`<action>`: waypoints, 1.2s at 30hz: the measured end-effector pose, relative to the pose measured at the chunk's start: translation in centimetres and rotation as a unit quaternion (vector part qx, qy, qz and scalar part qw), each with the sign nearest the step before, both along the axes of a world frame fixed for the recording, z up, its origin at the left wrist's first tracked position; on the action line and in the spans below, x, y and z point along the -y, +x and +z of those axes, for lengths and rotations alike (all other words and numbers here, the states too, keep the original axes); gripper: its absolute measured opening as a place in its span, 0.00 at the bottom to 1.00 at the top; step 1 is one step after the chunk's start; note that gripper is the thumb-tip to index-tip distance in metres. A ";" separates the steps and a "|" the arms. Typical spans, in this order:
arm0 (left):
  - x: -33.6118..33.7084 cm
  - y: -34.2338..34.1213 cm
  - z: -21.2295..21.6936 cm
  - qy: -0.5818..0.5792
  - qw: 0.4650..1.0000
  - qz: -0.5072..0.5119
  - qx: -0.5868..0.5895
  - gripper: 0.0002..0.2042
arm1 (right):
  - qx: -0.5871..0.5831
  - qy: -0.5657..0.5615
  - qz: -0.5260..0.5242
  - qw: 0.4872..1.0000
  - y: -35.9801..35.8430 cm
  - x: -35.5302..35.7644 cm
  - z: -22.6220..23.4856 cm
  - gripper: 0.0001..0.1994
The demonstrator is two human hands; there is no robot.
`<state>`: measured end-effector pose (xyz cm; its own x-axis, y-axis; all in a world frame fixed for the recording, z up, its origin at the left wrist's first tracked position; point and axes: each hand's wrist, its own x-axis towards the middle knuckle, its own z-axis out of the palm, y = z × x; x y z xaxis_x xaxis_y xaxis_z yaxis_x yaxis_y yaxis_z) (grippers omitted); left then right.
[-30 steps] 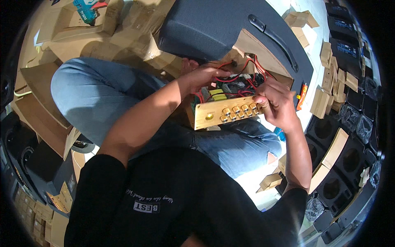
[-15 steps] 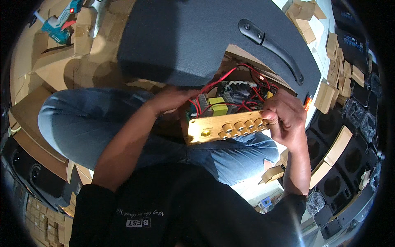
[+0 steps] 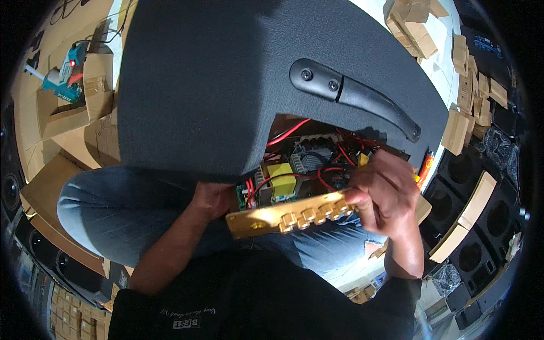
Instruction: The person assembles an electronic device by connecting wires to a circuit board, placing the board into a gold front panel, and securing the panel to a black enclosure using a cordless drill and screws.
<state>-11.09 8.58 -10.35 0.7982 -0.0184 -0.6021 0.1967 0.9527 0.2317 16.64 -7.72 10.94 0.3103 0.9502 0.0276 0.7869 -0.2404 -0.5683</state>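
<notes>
Gold amplifier panel [image 3: 289,215] with exposed circuit board, rigid, fragile; right hand [image 3: 385,195] grips its end, left hand [image 3: 212,199] steadies beneath; hold edges.

Bright, even light falls from above onto the dark speaker cabinet [image 3: 226,85], whose textured top reads sharp and without glare; under its edge the opening lies in shadow; below the cabinet the gold control panel [image 3: 289,214] shows soft highlights; far from the cabinet the fisheye bends straight edges, and the rim darkens to a black vignette.
</notes>
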 end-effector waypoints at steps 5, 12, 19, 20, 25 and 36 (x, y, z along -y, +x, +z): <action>0.5 -1.0 -2.0 -0.116 0.977 0.042 -0.172 0.22 | 0.033 0.008 0.006 0.999 0.1 0.1 -0.3 0.16; 0.1 -1.4 -0.3 -0.019 0.979 -0.013 -0.203 0.22 | -0.022 -0.052 -0.025 0.998 0.3 0.8 0.0 0.20; -0.5 -1.9 2.1 0.062 0.974 -0.076 -0.202 0.22 | -0.049 -0.052 -0.033 0.997 0.7 0.5 -0.3 0.21; -0.5 -1.9 2.6 0.068 0.973 -0.085 -0.202 0.22 | -0.045 -0.057 -0.035 0.997 0.8 0.4 -0.2 0.21; -1.3 -2.2 5.0 0.109 0.966 -0.136 -0.190 0.22 | -0.016 -0.084 -0.042 0.995 1.2 -0.1 0.6 0.21; -1.3 -2.0 5.5 0.158 0.956 -0.170 -0.179 0.21 | -0.020 -0.086 -0.055 0.995 0.4 -0.6 0.5 0.21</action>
<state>-13.14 9.87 -4.85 0.5196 -0.0118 -0.8543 0.6034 0.7130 0.3571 17.09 -7.15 11.45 0.4104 0.9001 -0.1461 0.7285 -0.4200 -0.5411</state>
